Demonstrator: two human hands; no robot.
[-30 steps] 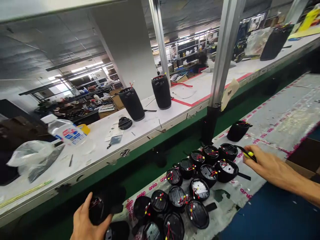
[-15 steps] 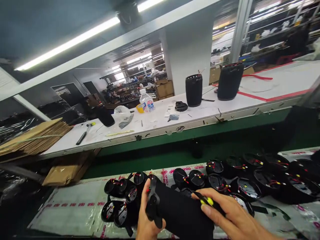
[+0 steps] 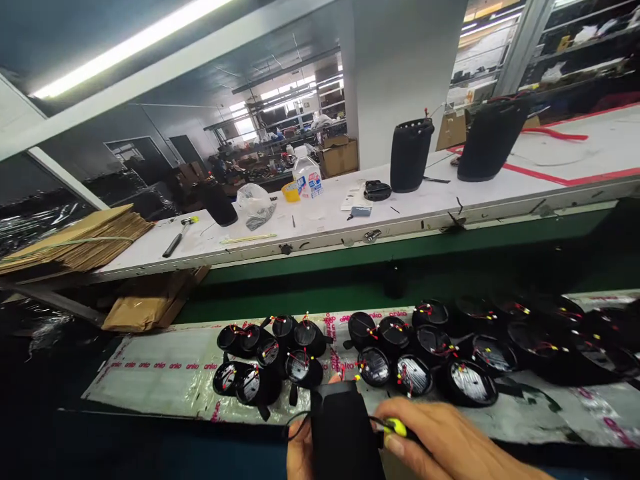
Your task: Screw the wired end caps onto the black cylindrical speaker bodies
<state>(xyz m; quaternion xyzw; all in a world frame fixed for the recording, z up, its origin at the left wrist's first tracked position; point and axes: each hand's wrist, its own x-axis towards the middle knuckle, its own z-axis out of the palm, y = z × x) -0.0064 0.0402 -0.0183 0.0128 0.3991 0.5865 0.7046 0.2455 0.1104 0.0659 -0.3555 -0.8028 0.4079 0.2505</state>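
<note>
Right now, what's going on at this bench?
A person holds a black casing in the left of their hands, while the right grips a black-and-yellow tool beside it. Rows of similar wired casings stand on the plastic-covered lower surface. On the white table beyond are a clear bottle and more casings.

Left hand (image 3: 299, 452) partly hidden, right hand (image 3: 443, 437) near it, curled in a pinch

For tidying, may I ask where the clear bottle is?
The bottle stands on the bench, just left of centre in the head view, right of the plastic bag.
</note>
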